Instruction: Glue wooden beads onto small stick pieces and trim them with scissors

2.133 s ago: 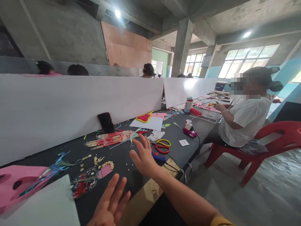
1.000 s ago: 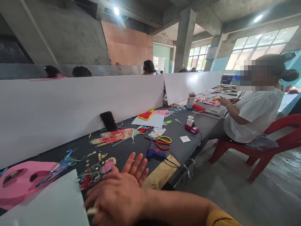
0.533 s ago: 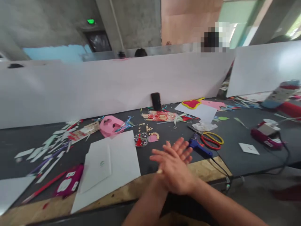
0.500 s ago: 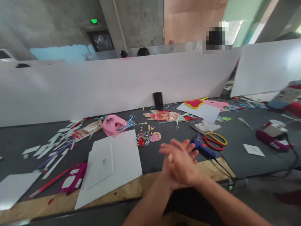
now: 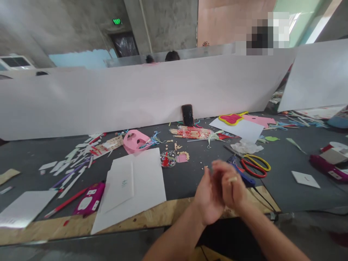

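My two hands meet over the table's front edge, both smeared by motion. My left hand [image 5: 207, 198] stands palm-in against my right hand [image 5: 231, 186], its fingers too blurred to read. The right hand's fingers are curled, and a small pale piece [image 5: 232, 178] shows between them. Just behind the hands lie a blue glue gun [image 5: 244, 176] and red-and-yellow scissors [image 5: 257, 166] on the dark table [image 5: 187, 177].
White paper sheets [image 5: 141, 181] and a pink power strip [image 5: 88, 197] lie to the left. Farther back are a pink mask [image 5: 134, 140], a round glittery disc [image 5: 168, 158], a stick pack [image 5: 190, 132] and a phone [image 5: 187, 114] leaning on the white divider [image 5: 122, 98]. Paper scraps lie at far left.
The view swung left, away from the seated person. My hands came together from apart; the right one has slid off the left palm and curled round a small pale piece.
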Demonstrator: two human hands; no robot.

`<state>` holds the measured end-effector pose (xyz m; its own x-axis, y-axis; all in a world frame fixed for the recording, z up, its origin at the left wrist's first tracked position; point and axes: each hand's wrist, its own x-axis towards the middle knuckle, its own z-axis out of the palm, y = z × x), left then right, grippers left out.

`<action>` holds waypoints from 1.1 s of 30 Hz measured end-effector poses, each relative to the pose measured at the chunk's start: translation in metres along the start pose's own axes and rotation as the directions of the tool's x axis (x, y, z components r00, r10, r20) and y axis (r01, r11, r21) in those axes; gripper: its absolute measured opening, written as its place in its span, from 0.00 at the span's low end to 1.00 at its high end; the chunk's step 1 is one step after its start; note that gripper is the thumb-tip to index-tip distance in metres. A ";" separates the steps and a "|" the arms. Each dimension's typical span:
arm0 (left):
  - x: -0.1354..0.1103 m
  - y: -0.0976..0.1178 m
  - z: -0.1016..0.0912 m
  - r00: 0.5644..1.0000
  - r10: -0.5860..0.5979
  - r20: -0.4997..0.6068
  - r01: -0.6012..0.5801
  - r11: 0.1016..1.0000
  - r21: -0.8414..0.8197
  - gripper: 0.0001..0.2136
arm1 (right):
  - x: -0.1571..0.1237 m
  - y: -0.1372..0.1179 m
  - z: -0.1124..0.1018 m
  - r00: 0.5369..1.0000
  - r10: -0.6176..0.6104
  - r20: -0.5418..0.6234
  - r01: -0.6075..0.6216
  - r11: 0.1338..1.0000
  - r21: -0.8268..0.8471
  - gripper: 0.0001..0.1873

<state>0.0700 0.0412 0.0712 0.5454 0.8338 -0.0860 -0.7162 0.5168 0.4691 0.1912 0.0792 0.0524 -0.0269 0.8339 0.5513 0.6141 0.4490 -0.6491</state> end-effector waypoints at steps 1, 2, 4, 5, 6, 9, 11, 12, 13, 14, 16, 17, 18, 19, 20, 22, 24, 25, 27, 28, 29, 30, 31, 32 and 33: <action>-0.007 0.003 0.002 0.999 0.001 0.045 -0.002 1.000 0.017 0.28 | 0.008 0.009 -0.006 0.997 0.019 -0.080 -0.019 1.000 0.000 0.19; -0.014 0.005 0.002 0.996 -0.022 0.083 0.018 0.998 0.053 0.29 | 0.014 0.016 -0.012 0.984 0.045 -0.173 -0.044 0.999 0.005 0.17; -0.023 0.009 -0.003 0.999 -0.004 0.044 -0.005 0.975 0.222 0.31 | 0.021 0.025 -0.022 0.955 0.086 -0.282 -0.081 0.996 0.028 0.13; -0.025 0.009 -0.007 0.997 0.069 -0.022 -0.056 0.928 0.368 0.32 | 0.021 0.025 -0.024 0.955 0.094 -0.281 -0.086 0.995 0.042 0.14; -0.025 0.009 -0.012 0.988 0.127 -0.082 -0.072 0.871 0.485 0.33 | 0.017 0.022 -0.024 0.964 0.092 -0.249 -0.081 0.995 0.056 0.14; -0.020 0.008 -0.025 0.962 0.252 -0.107 -0.121 0.742 0.660 0.27 | -0.003 0.006 -0.010 0.997 0.049 -0.062 -0.041 0.991 0.130 0.13; -0.018 0.008 -0.029 0.951 0.305 -0.056 -0.190 0.715 0.672 0.21 | -0.017 -0.005 0.003 0.997 0.032 0.068 -0.047 0.971 0.233 0.11; -0.018 0.009 -0.031 0.943 0.330 -0.038 -0.218 0.701 0.678 0.19 | -0.023 -0.009 0.008 0.993 0.024 0.114 -0.054 0.961 0.271 0.11; -0.019 0.011 -0.033 0.937 0.349 -0.034 -0.228 0.681 0.696 0.16 | -0.026 -0.012 0.012 0.988 0.016 0.153 -0.061 0.954 0.295 0.10; -0.020 0.013 -0.035 0.932 0.361 -0.041 -0.219 0.648 0.729 0.15 | -0.028 -0.014 0.014 0.982 0.001 0.190 -0.059 0.951 0.303 0.10; -0.027 0.019 -0.042 0.919 0.389 -0.063 -0.167 0.529 0.832 0.13 | -0.027 -0.013 0.016 0.966 -0.036 0.255 -0.036 0.962 0.271 0.11; -0.031 0.022 -0.046 0.902 0.425 -0.071 -0.137 0.439 0.888 0.13 | -0.024 -0.011 0.016 0.958 -0.052 0.281 -0.014 0.973 0.230 0.12; -0.036 0.026 -0.051 0.871 0.487 -0.064 -0.119 0.335 0.935 0.12 | -0.019 -0.009 0.016 0.950 -0.069 0.304 0.018 0.986 0.168 0.14; -0.041 0.029 -0.057 0.835 0.548 -0.049 -0.099 0.236 0.967 0.12 | -0.013 -0.005 0.017 0.941 -0.087 0.327 0.058 0.994 0.096 0.15; -0.046 0.031 -0.063 0.790 0.612 -0.027 -0.085 0.152 0.985 0.12 | -0.004 -0.002 0.018 0.931 -0.102 0.350 0.099 0.995 0.025 0.16; -0.057 0.034 -0.076 0.717 0.696 0.032 -0.080 0.037 0.996 0.09 | 0.018 0.005 0.026 0.899 -0.142 0.415 0.185 0.981 -0.066 0.18; -0.065 0.033 -0.087 0.671 0.736 0.092 -0.084 -0.048 0.995 0.07 | 0.043 0.010 0.040 0.869 -0.178 0.461 0.236 0.969 -0.071 0.18; -0.069 0.031 -0.092 0.660 0.742 0.115 -0.080 -0.083 0.993 0.07 | 0.056 0.011 0.049 0.853 -0.197 0.483 0.263 0.962 -0.072 0.17; -0.074 0.027 -0.100 0.649 0.746 0.151 -0.074 -0.136 0.988 0.07 | 0.079 0.013 0.071 0.828 -0.225 0.514 0.310 0.947 -0.084 0.16; -0.075 0.025 -0.102 0.647 0.744 0.166 -0.074 -0.155 0.985 0.07 | 0.088 0.013 0.082 0.814 -0.238 0.530 0.334 0.938 -0.091 0.16; -0.076 0.024 -0.104 0.647 0.742 0.176 -0.075 -0.168 0.983 0.07 | 0.095 0.012 0.093 0.800 -0.247 0.548 0.354 0.930 -0.099 0.17; -0.076 0.023 -0.105 0.646 0.741 0.182 -0.076 -0.175 0.982 0.07 | 0.101 0.012 0.104 0.787 -0.250 0.564 0.372 0.922 -0.109 0.17; -0.077 0.023 -0.106 0.646 0.742 0.182 -0.076 -0.174 0.982 0.07 | 0.105 0.013 0.114 0.773 -0.251 0.582 0.387 0.914 -0.120 0.17; -0.076 0.023 -0.106 0.645 0.744 0.176 -0.075 -0.167 0.983 0.07 | 0.107 0.013 0.122 0.760 -0.249 0.600 0.400 0.907 -0.131 0.17; -0.076 0.024 -0.106 0.643 0.748 0.166 -0.073 -0.156 0.985 0.07 | 0.109 0.014 0.129 0.750 -0.245 0.615 0.411 0.901 -0.142 0.17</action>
<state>-0.0345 0.0104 -0.0040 -0.1123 0.8903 0.4413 0.5011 -0.3327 0.7988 0.0953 0.2175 0.0354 -0.6554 0.7127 0.2503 0.6540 0.7011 -0.2839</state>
